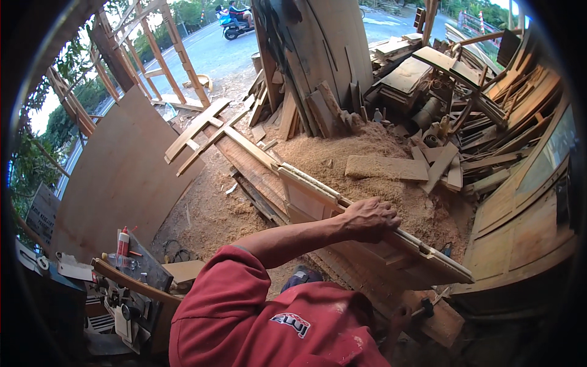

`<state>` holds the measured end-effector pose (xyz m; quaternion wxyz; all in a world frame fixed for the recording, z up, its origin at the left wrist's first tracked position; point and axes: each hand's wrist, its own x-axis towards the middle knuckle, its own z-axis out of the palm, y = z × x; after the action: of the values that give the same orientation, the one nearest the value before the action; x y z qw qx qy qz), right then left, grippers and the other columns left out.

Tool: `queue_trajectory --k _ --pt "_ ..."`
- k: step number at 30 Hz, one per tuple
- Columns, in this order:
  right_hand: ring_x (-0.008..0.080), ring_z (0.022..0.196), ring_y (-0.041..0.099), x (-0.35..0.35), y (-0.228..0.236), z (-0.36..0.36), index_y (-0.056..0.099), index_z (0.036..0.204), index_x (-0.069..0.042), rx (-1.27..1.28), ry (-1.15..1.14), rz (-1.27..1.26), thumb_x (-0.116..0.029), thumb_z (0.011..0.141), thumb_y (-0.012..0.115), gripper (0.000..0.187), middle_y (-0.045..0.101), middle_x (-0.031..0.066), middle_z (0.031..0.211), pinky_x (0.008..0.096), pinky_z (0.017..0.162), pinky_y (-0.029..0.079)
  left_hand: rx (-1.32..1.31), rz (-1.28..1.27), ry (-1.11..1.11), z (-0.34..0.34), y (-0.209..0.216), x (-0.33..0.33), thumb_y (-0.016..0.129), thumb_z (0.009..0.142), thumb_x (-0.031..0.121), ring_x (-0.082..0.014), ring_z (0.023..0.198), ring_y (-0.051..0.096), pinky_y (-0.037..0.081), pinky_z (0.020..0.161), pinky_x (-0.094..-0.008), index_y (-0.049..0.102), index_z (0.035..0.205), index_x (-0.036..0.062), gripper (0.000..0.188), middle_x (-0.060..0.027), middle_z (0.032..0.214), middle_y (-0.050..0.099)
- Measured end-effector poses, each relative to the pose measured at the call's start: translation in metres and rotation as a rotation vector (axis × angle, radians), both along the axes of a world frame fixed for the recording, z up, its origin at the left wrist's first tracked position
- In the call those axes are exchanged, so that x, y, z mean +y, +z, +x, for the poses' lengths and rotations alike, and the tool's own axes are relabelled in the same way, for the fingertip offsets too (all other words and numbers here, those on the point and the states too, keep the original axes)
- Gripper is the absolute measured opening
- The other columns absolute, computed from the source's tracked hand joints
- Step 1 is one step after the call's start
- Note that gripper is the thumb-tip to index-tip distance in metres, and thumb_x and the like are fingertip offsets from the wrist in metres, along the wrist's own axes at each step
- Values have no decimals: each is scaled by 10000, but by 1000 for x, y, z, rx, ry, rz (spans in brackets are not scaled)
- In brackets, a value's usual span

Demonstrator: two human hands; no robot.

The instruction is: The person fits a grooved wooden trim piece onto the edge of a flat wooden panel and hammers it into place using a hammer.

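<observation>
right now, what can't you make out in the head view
In the head view:
right hand: deep shadow hides its grip
wooden panel: part of its edge covered by the left hand
red shirt: cut off by the lower edge
scooter riders: too small for detail

We can't read the right hand's (399, 319) grip, lost in shadow; red shirt (275, 327) cut off below; scooter riders (237, 14) too small.

Blue scooter (234, 28) on the grey road (208, 56); sawdust heap (312, 153); broad plywood sheet (119, 171) at left.
</observation>
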<state>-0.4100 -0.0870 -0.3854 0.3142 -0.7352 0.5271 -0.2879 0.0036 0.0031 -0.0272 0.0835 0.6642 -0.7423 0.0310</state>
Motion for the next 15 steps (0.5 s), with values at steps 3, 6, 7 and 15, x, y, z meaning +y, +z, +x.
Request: queue_trajectory --k 3,6,7,15 --pt "325 945 708 -4 2 1 683 1062 5 21 -7 34 -94 915 644 182 725 165 1010 417 852 551 -17 9 9 2 -2 2 679 806 298 -238 1025 596 465 878 -385 607 1038 115 304 -58 1020 620" --pt "259 886 688 -9 -19 -9 679 1061 3 -8 -15 44 -81 918 633 172 705 135 977 382 811 546 -17 -6 -16 -3 0 -8 684 809 300 -234 1032 598 467 879 -382 605 1044 118 309 -57 1029 623" --pt "198 808 665 -7 -23 -10 672 1053 4 -43 30 49 -73 920 621 162 683 108 934 350 761 539 -22 -16 -6 -3 0 -5 681 813 297 -231 1035 598 467 881 -381 604 1047 119 304 -57 1029 623" --pt "299 942 717 18 20 23 698 1093 -43 78 50 -46 -128 918 672 197 730 153 1011 405 834 558 -17 -159 -55 -12 5 13 673 820 291 -226 998 615 474 880 -378 613 1019 113 274 -48 994 624"
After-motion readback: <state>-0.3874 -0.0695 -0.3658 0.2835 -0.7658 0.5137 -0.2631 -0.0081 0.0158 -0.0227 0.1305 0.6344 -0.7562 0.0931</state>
